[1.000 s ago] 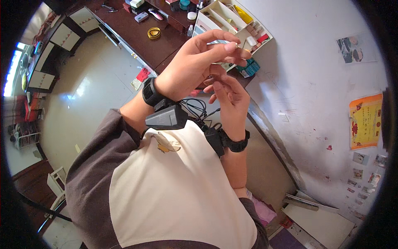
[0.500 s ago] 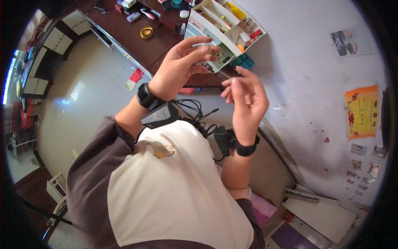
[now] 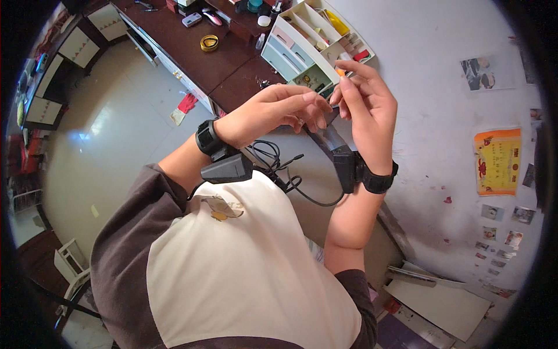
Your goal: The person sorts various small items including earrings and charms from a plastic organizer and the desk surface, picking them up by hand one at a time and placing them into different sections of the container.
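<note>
Two hands are raised in the upper middle of the frame, in front of a white wall. The right hand [image 3: 372, 110] is turned palm-inward, and its thumb and forefinger pinch one small orange-tipped object [image 3: 340, 72] at the fingertips (too small to say what it is). The left hand [image 3: 273, 113] holds nothing: its fingers are loosely curled and point toward the right hand, the tips just beside the right palm, whether touching it I cannot tell.

Each wrist carries one black strap with a black device, so two in all: the left wrist device [image 3: 224, 166] and the right wrist device [image 3: 349, 168], joined by thin black cables [image 3: 279, 168] that hang between the forearms.

Behind the hands, in the upper centre, one pale desk organiser [image 3: 302, 46] with several compartments and three light blue drawers stands on a dark brown desk [image 3: 197, 58]. The pinched object sits just in front of the organiser's right end. One round yellow tin [image 3: 209, 42] lies on the desk to the upper left. One orange poster [image 3: 497, 160] hangs at the right.
</note>
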### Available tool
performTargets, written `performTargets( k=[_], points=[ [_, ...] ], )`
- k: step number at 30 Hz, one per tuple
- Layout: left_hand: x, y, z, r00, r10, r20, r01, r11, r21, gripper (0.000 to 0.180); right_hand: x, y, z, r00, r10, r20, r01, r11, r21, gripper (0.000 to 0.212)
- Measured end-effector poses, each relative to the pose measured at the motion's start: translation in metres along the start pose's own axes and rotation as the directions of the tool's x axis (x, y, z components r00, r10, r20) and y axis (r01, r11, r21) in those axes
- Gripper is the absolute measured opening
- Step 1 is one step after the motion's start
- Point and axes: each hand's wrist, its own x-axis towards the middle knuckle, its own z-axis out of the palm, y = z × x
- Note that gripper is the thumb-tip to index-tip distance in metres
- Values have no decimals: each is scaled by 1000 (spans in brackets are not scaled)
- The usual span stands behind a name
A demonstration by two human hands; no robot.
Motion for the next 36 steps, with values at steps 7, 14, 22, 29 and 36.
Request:
performTargets(
  k=[7,14,22,29,36],
  points=[
    [-3,5,2,999,24,-45,-21,998,61,23,-8,4,3,995,92,-24,-89,990,111,24],
    [0,3,5,996,63,-62,-61,997,43,24,-20,14,3,986,138,-91,-120,977,178,22],
    [4,1,-1,996,37,-86,-35,999,23,27,-36,38,-3,964,191,-182,-157,970,187,21],
    [5,10,-1,996,73,-41,-60,962,266,35,-59,59,-3,927,318,-199,-271,934,234,21],
    [14,-3,-8,988,148,-41,-124,924,362,40,-73,71,0,894,392,-218,-338,909,244,21]
  ],
)
